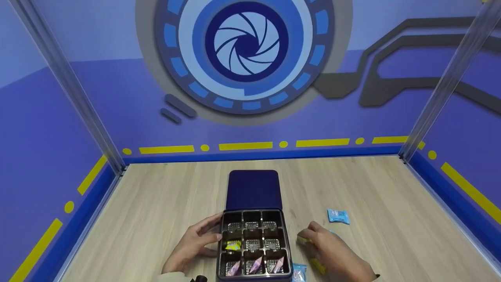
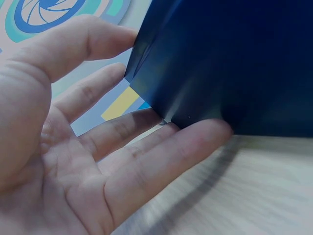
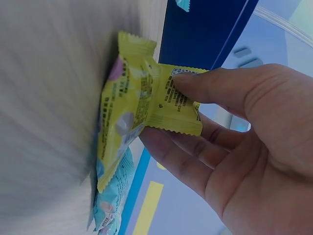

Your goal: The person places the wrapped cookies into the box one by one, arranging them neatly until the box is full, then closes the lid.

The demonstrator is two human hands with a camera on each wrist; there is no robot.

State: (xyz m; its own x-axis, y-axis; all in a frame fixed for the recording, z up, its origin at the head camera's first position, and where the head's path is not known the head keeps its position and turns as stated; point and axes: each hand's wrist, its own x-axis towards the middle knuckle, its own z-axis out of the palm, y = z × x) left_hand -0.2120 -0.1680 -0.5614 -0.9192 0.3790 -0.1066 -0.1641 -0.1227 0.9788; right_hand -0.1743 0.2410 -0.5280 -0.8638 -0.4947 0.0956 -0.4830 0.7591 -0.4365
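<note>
A dark blue tin [image 1: 289,254] holds a black tray divided into several compartments, its lid [image 1: 253,190] folded back away from me. One yellow wrapped candy [image 1: 233,245] lies in the middle row's left compartment, and pink wrapped candies [image 1: 256,265] fill the near row. My left hand [image 1: 193,244] rests its fairly straight fingertips along the tin's left side, with the thumb near the rim. To the right of the tin, my right hand [image 1: 328,246] pinches a yellow candy packet [image 3: 178,105] between thumb and fingers. Another yellow packet [image 3: 122,110] overlaps it in the right wrist view.
A light blue packet [image 1: 338,216] lies beyond my right hand. Another blue packet [image 1: 300,272] sits against the tin's near right side. Purple-blue printed panels [image 1: 94,156] enclose the wood-grain table [image 1: 168,188] at the back and both sides.
</note>
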